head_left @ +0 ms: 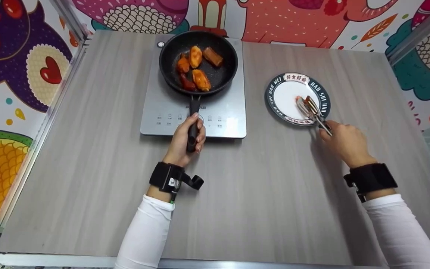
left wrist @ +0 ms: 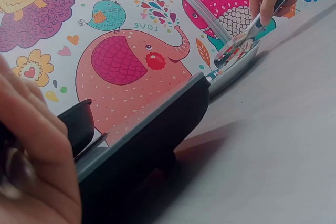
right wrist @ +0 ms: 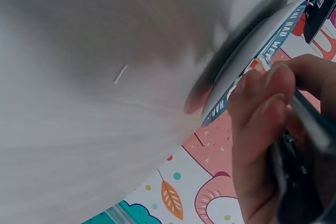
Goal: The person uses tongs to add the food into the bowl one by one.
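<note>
My left hand (head_left: 187,140) grips the black handle of a frying pan (head_left: 218,76) in the head view. Several browned and orange food pieces (head_left: 195,56), some resembling chicken wings, lie in the pan. Over at the right, my right hand (head_left: 346,144) holds metal tongs (head_left: 317,116), their tips down over a white plate (head_left: 284,95) with a dark, lettered rim. A small reddish piece of food (head_left: 298,99) shows by the tong tips; whether they pinch it I cannot tell. The left wrist view also has the tongs (left wrist: 247,43) at the plate (left wrist: 231,80).
Under the pan is a silver induction cooker (head_left: 155,112) with touch controls along its front. Both stand on a grey wood-grain table (head_left: 252,194). Brightly printed wall panels (head_left: 286,22) and metal frame posts (head_left: 65,18) border the table.
</note>
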A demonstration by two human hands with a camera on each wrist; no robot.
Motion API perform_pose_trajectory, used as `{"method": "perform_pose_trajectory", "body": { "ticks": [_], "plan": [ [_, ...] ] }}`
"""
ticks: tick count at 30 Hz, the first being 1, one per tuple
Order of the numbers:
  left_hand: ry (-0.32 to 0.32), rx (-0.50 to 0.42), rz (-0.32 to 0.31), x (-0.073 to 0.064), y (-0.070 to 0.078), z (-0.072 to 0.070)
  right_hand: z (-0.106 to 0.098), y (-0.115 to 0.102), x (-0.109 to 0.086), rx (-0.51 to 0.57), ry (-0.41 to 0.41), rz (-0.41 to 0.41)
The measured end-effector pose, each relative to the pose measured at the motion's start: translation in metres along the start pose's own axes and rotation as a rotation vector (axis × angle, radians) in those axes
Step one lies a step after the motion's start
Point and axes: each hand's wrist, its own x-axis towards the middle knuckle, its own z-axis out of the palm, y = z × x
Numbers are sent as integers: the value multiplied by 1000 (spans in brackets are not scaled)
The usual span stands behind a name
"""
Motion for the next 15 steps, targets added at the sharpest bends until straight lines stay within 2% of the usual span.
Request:
{"method": "perform_pose_trajectory", "body": {
  "ticks": [4,8,15],
  "plan": [
    [-11,14,5,0,0,0,-1,-2,5,21,-66,60],
    [-18,21,5,0,1,0,0,-2,9,32,-92,98],
    [-19,19,-1,-1,1,-1,3,0,12,43,-70,96]
  ]
}}
